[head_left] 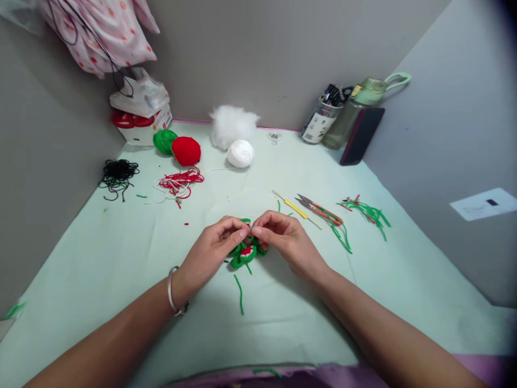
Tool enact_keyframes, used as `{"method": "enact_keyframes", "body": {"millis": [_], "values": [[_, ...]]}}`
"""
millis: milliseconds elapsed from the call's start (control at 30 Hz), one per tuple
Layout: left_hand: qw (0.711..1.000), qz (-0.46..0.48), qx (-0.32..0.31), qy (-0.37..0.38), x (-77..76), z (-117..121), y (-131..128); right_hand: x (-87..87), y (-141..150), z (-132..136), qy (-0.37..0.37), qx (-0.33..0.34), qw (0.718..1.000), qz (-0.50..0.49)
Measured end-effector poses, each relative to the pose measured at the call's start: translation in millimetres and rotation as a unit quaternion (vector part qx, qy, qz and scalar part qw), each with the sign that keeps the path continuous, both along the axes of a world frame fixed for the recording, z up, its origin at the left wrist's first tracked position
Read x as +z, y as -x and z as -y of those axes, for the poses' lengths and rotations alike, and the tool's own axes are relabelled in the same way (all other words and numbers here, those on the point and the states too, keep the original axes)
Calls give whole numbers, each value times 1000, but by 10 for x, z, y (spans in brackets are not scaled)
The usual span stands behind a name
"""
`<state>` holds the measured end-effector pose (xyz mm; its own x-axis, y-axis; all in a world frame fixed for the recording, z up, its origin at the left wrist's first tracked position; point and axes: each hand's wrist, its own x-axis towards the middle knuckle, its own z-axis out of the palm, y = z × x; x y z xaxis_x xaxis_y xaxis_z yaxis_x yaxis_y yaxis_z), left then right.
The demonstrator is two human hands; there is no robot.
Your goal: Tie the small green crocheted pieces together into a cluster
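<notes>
The tabletop [100, 258] is walled at the left, rear and right; its near left and near right areas are bare. Left to right behind the hands: black cord [117, 175], red yarn [186, 150], hook [296, 209], scissors [320, 209], green scraps [368, 212]. The left hand [214, 249] and right hand [286, 241] meet fingertip to fingertip, pinched on the crochet piece [245, 251] (green, with a red-and-white centre), which rests at mid-tabletop.
</notes>
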<state>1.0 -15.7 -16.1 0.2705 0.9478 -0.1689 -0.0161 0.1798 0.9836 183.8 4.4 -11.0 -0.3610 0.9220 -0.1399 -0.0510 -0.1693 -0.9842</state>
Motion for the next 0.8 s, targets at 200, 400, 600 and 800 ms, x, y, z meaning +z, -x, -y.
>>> {"method": "enact_keyframes", "body": {"millis": [200, 400, 600, 800], "values": [[1000, 11, -14, 7, 3, -6, -8, 14, 2, -2, -9, 7, 1000, 10], [999, 23, -18, 23, -18, -2, -8, 48, 25, 6, -23, 0, 999, 28], [999, 37, -2, 26, -34, -8, -24, 11, 47, 42, -84, -12, 994, 70], [998, 40, 24, 30, -10, -2, -38, -40, 57, 87, -152, -27, 981, 119]]}}
